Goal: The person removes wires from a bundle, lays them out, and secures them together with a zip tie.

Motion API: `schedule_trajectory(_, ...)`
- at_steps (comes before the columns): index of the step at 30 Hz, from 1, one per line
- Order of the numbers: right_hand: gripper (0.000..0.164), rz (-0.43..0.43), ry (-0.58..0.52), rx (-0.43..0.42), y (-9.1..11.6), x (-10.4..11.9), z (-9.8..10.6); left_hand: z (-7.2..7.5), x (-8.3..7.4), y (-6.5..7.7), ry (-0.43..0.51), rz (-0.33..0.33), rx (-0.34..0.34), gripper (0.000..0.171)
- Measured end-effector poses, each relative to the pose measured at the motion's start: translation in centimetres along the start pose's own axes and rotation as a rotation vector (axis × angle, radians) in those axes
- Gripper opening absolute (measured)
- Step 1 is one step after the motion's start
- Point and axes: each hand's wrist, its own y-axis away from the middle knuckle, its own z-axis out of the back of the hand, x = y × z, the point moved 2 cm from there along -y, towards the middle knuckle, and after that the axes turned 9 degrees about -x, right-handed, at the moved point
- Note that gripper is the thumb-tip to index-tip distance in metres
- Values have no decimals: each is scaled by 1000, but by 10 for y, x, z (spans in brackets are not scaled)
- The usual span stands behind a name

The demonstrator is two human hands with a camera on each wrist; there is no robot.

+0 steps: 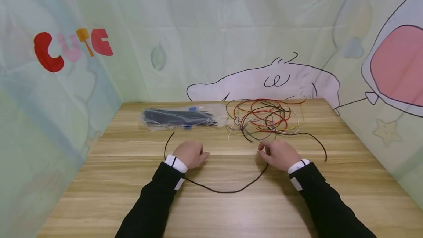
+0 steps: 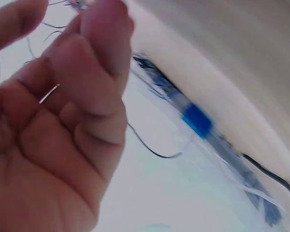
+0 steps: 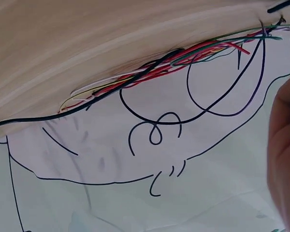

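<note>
A long black wire (image 1: 228,192) curves over the wooden table, passing beneath my left wrist and running up to my right hand. My left hand (image 1: 190,154) hovers or rests above the wire's left part, fingers loosely bent; the left wrist view shows nothing in its palm. My right hand (image 1: 280,154) is just in front of a tangled bundle of coloured wires (image 1: 264,115). Its thumb and index finger are bent with a small gap between them, and I see nothing held there. Under that hand the black wire goes out of sight.
At the back left lies a clear plastic bag (image 1: 216,112) of dark strips with a blue band (image 1: 193,109). A black wire end (image 1: 318,141) stretches right from the bundle. Printed cloth walls (image 1: 205,39) enclose the table's back and sides.
</note>
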Motion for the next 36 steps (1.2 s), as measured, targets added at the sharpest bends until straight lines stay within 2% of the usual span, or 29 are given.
schedule_trajectory(4,10,-92,21,-58,-14,1,1,2,-24,-13,26,-37,-26,25)
schedule_trajectory(11,20,-276,42,-60,-39,9,-13,-7,-66,-36,7,-91,-55,24)
schedule_trajectory(16,32,-369,79,-55,-54,13,-23,-15,-86,-52,1,-66,-109,27)
schedule_trajectory(20,34,-399,130,-38,-60,14,-26,-21,-90,-62,-13,-33,-163,27)
schedule_trajectory(23,27,-414,151,-29,-62,13,-27,-23,-90,-66,-28,-10,-182,24)
schedule_trajectory(32,14,-400,155,-31,-63,10,-27,-29,-83,-71,14,38,-168,23)
schedule_trajectory(36,12,-394,151,-30,-62,13,-27,-34,-79,-73,58,54,-173,34)
